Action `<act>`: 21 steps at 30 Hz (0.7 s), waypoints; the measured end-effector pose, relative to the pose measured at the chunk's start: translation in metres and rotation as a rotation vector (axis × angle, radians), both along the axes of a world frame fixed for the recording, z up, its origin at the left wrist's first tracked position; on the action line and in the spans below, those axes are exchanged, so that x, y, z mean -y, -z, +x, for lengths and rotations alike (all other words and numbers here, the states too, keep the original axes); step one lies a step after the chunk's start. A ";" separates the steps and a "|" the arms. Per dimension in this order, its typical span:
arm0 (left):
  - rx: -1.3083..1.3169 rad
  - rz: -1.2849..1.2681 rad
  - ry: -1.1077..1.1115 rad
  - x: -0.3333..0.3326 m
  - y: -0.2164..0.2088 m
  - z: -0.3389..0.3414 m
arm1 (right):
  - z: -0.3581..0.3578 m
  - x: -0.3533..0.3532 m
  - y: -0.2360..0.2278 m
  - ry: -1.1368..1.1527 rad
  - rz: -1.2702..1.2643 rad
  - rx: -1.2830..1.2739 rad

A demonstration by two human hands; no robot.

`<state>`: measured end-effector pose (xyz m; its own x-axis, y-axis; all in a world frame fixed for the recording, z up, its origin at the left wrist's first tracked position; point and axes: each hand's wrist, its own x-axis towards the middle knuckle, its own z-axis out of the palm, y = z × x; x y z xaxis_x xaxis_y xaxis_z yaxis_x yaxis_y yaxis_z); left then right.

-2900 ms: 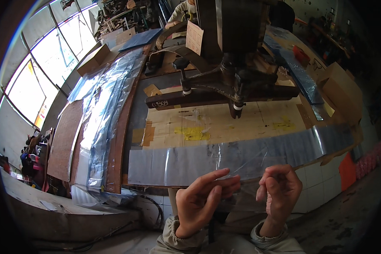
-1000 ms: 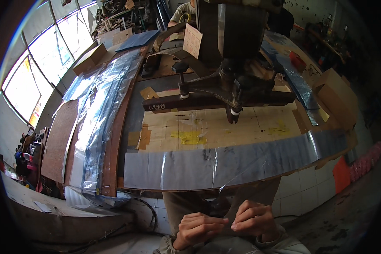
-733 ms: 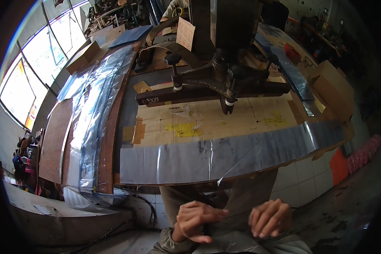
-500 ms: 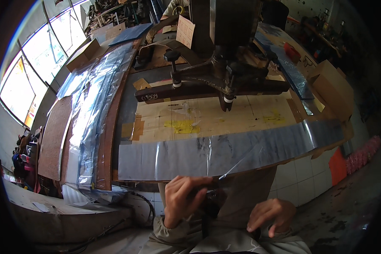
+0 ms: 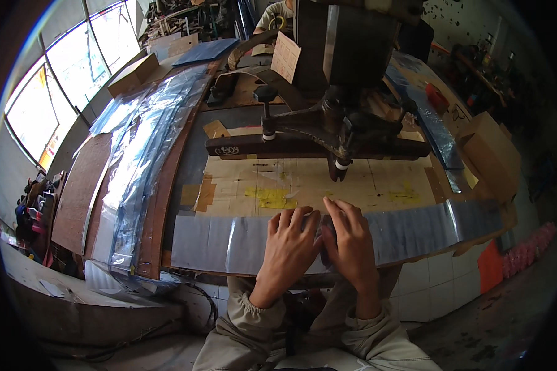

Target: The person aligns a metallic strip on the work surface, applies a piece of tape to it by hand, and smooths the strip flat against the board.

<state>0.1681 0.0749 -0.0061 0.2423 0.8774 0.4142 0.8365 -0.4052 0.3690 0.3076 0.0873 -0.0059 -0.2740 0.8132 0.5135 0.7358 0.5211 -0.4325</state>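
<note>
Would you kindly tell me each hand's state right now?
Left hand: over the grey strip, fingers bent; its underside is hidden, so its grip cannot be told.
Right hand: over the same strip, fingers mostly extended; grip cannot be told.

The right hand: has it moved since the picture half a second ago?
Yes, forward and leftward: the right hand appeared below the gray strip in that picture, and now appears over it.

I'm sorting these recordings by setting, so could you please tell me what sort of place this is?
Most likely a workshop: a dark crossbar sits beneath a heavy machine column, with bluish plastic sheets and a cardboard box nearby.
</note>
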 end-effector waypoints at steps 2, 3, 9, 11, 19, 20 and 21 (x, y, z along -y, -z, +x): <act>0.029 -0.025 -0.002 -0.001 0.000 0.001 | 0.004 -0.001 0.007 -0.005 0.015 0.024; 0.035 -0.005 -0.008 -0.002 0.000 0.001 | 0.004 -0.001 0.008 -0.006 0.029 0.044; 0.034 0.042 -0.022 -0.003 -0.006 0.001 | 0.005 -0.003 0.009 -0.018 0.018 -0.058; 0.032 0.049 -0.017 -0.003 -0.005 0.002 | 0.006 -0.002 0.010 -0.004 0.024 -0.064; 0.014 0.176 -0.042 0.005 0.010 0.003 | 0.003 0.000 0.014 0.019 0.062 -0.081; 0.013 0.175 -0.044 0.005 0.012 0.004 | 0.002 0.001 0.015 0.031 0.073 -0.087; 0.041 0.199 -0.045 0.005 0.014 0.005 | 0.002 0.001 0.015 0.043 0.084 -0.092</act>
